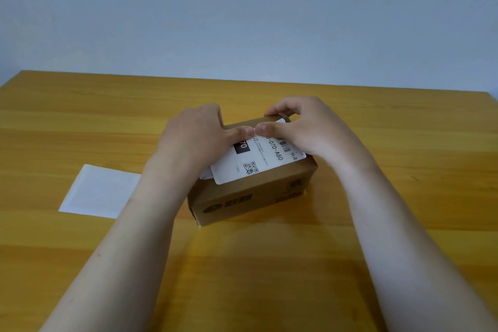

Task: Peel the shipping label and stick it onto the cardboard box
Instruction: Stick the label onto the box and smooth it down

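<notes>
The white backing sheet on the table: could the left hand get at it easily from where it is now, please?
Probably yes. The backing sheet lies flat and uncovered on the table, just outboard of the left hand's forearm, with nothing between them. That hand would first have to lift off the label on the box.

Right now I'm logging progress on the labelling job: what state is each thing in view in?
Shipping label: peeled, lying printed side up on the box top, near corner overhanging the edge.
Cardboard box: closed, standing on the wooden table.
Backing sheet: blank, flat on the table, left of the box.
Left hand: thumb pressing the label.
Right hand: thumb pressing the label, fingers at the far edge.
</notes>
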